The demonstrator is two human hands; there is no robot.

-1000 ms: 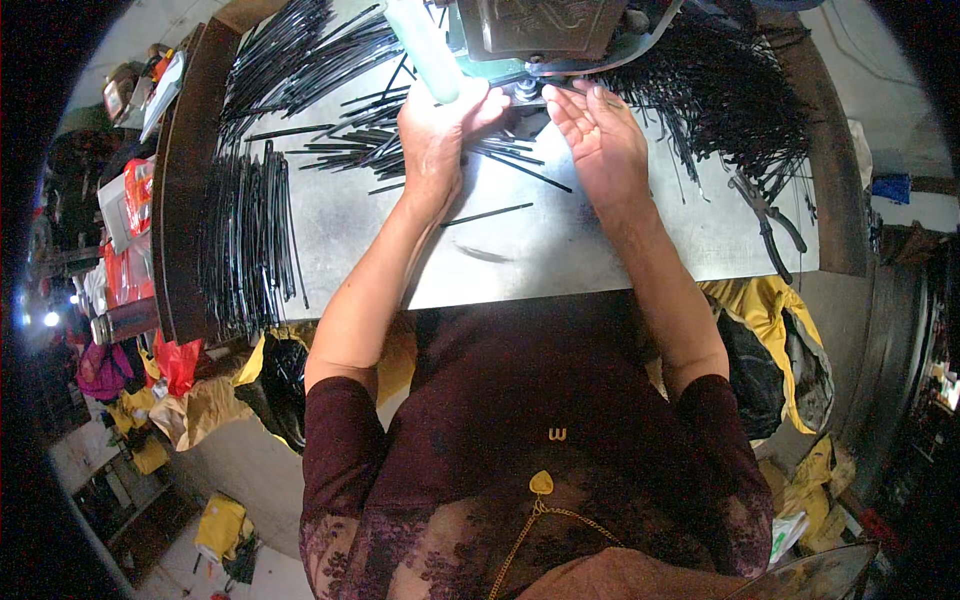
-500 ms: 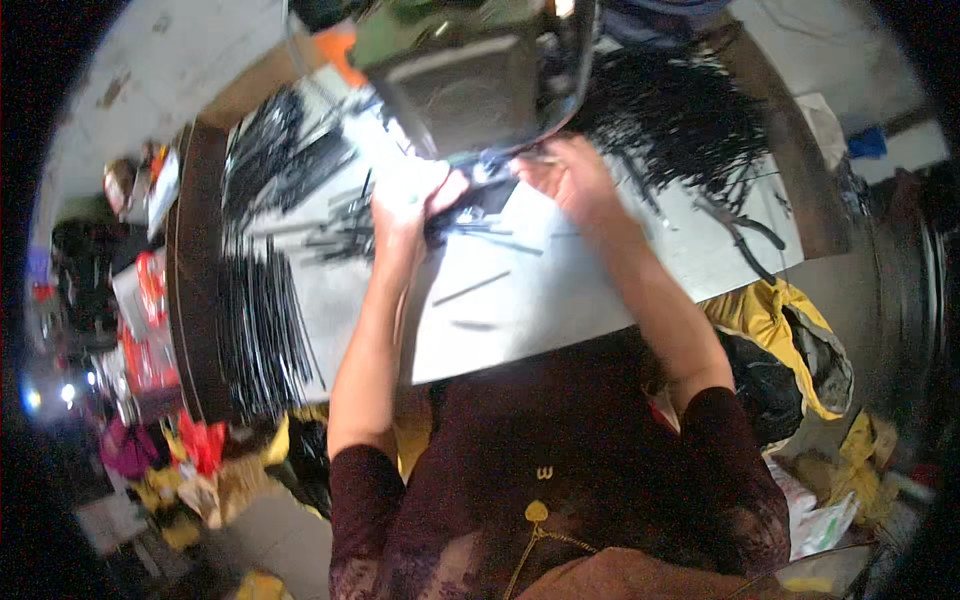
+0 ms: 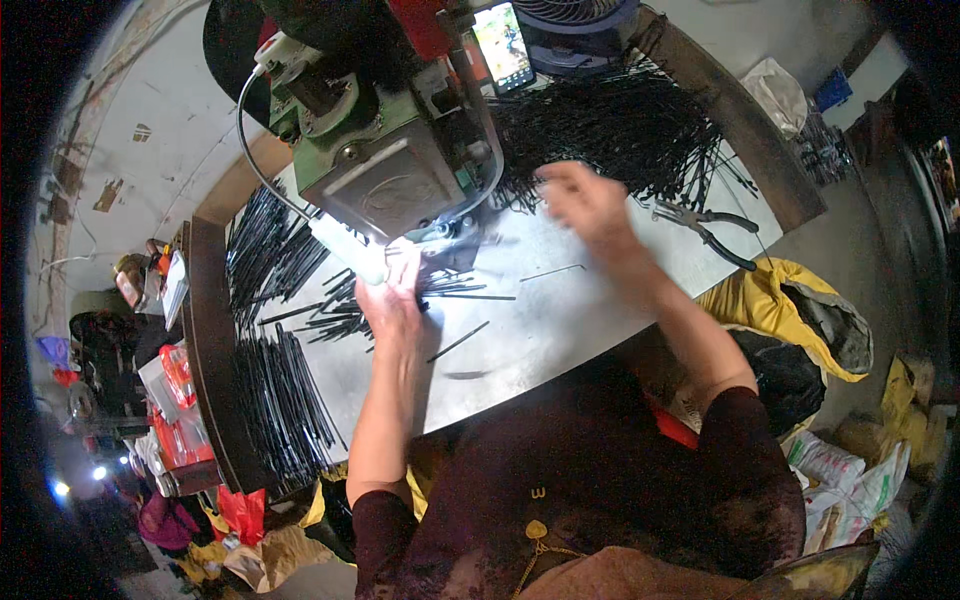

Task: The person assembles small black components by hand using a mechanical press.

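Observation:
My left hand (image 3: 392, 305) is at the foot of a green press-like machine (image 3: 385, 180), next to a bright white lamp tube (image 3: 345, 250). Glare and the lamp partly hide its fingers, so whatever they hold does not show. Loose short black rods (image 3: 340, 315) lie on the metal tabletop (image 3: 540, 325) around that hand. My right hand (image 3: 592, 208) is raised over the table, right of the machine, blurred by motion. Its fingers are loosely bent and apart, with nothing visible in them. Just beyond it spreads a large heap of thin black rods (image 3: 630, 130).
Pliers (image 3: 710, 228) with dark handles rest at the table's right. Bundles of black rods (image 3: 285, 400) lie along the left side, by a raised brown border (image 3: 215, 370). A lit phone (image 3: 503, 48) and a fan (image 3: 575, 25) stand behind. A yellow bag (image 3: 790, 310) hangs low right.
My right hand has moved away from the machine's front, to the right. My left hand stays by the machine. The view has shifted, showing more of the machine and the phone.

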